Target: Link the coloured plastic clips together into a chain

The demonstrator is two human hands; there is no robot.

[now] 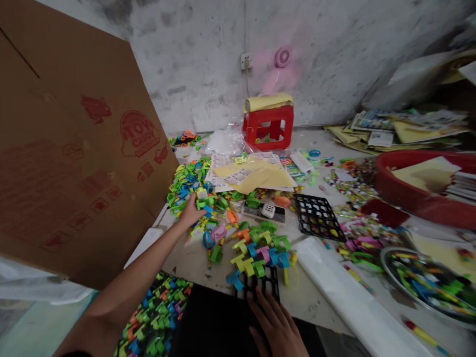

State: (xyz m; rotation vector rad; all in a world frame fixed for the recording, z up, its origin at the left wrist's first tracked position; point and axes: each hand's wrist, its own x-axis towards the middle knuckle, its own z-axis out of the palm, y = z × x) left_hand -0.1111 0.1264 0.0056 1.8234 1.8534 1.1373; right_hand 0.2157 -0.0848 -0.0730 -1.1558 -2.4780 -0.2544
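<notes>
My left hand (191,212) is at the pile of small plastic toys (182,188) on the left of the table, its fingers closed around a light green plastic toy (202,194); part of the grip is hidden. My right hand (277,322) lies with fingers stretched out at the near edge of a black plastic grid tray (270,282). Rows of green, yellow, blue and pink plastic pieces (260,252) stand in that tray, filling its far part. Between my hands lie a blue ring-shaped piece (208,240) and a pink one (218,232).
A tall cardboard box (92,139) stands at left. Farther back are paper sheets (253,173) and a red stool (268,126). To the right lie another black grid tray (319,215), a white plastic roll (345,292), a bowl of pieces (385,255) and a red basin (405,198).
</notes>
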